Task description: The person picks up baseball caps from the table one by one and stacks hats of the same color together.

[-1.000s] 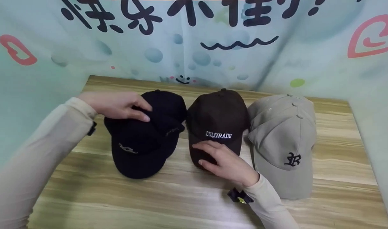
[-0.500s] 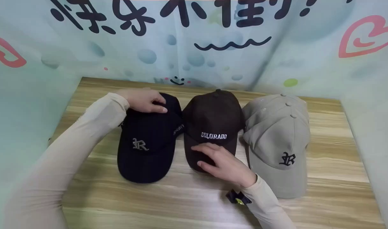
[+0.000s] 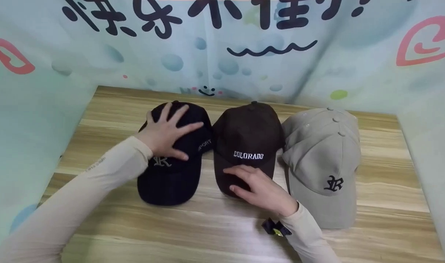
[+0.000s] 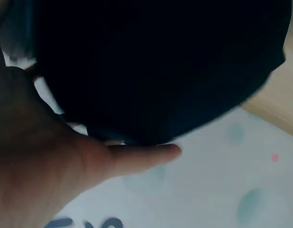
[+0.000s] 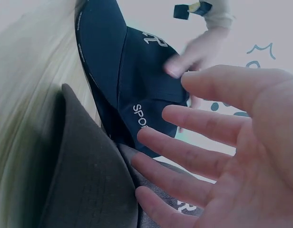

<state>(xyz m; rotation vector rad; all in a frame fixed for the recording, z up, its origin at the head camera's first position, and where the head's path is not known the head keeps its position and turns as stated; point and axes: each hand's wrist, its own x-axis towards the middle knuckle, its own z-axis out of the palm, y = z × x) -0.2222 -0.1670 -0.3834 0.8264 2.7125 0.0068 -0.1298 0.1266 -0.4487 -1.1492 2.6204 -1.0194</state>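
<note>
On the left of the table lies a navy baseball cap, its brim toward me and a pale letter on its front. My left hand is over its crown with the fingers spread wide. In the left wrist view the cap is a dark mass, with the thumb along its edge. A dark brown cap lettered COLORADO sits in the middle. Over its brim is my right hand, and the right wrist view shows that hand's fingers extended and apart, with nothing between them.
Several grey caps lie overlapped to the right of the brown cap, brims toward me. The wooden table ends at a printed cloth backdrop, which also hangs along both sides. A dark device is strapped at my right wrist.
The navy cap has turned from skewed to straight and shifted slightly right. My left hand has let go of its crown and spread over it. The right hand stays over the brown brim.
</note>
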